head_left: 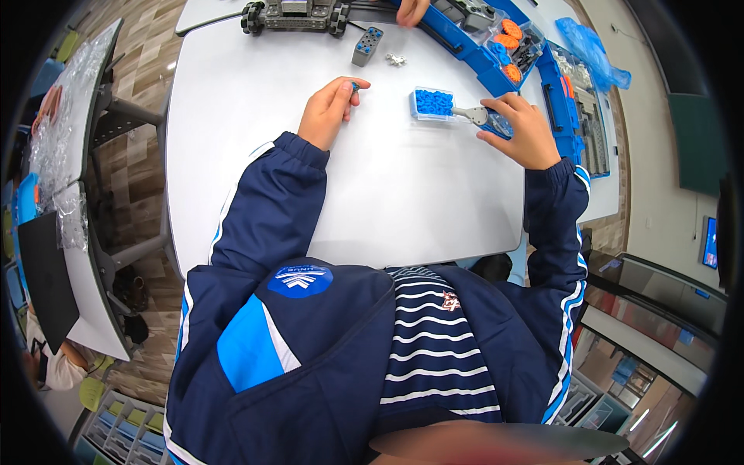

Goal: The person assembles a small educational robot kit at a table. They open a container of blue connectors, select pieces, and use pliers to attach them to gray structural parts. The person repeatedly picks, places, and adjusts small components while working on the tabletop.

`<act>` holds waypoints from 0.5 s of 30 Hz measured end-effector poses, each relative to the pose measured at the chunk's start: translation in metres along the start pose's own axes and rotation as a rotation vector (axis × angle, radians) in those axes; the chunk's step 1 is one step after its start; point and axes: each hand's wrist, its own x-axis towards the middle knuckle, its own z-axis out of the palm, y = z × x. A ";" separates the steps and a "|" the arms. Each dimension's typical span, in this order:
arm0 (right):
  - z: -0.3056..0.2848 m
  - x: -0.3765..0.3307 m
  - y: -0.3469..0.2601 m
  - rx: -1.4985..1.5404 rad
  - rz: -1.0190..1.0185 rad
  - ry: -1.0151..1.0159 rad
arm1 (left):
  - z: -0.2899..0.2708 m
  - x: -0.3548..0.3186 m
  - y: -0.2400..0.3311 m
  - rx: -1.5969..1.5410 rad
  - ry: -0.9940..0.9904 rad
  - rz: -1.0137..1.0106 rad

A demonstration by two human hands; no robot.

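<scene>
While the left hand [329,112] sits left of the clear parts box [414,115], its thumb and index finger pinch a small blue-and-dark piece [355,87]; exact type too small to call. Right hand [527,128] is just right of the box, thumb and fingers bent around a grey-headed hand tool [474,115], thumb one side, index the other. Tool's tip is at the box's right edge; can't tell if it touches. Box is filled with small blue connector pins [434,101]. Beyond the box, to its left: white-grey connector pieces [396,60], then a grey block with blue pins [367,46], then a wheeled robot chassis [294,15] farther out. Another person's hand [411,11] is well beyond the box. Blue storage case [494,77] with orange gears [511,29] lies beyond-right of it; second blue case [570,136] is farther right, past the right hand.
</scene>
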 end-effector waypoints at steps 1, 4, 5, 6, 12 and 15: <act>0.002 -0.002 0.001 0.027 -0.003 0.043 | 0.000 0.000 0.001 0.010 0.000 -0.008; 0.009 -0.004 0.007 0.093 0.005 0.057 | 0.000 0.000 0.001 0.020 0.009 -0.018; 0.014 -0.005 0.008 0.109 0.002 0.027 | 0.000 -0.001 0.001 0.016 0.006 -0.012; 0.017 -0.005 0.009 0.125 0.000 -0.001 | 0.000 0.000 0.001 0.016 0.006 -0.004; 0.011 -0.007 0.004 0.146 0.084 0.001 | -0.003 0.002 -0.003 -0.070 -0.024 -0.003; -0.017 -0.004 -0.011 0.250 0.188 0.188 | -0.006 0.003 -0.003 -0.186 -0.031 -0.015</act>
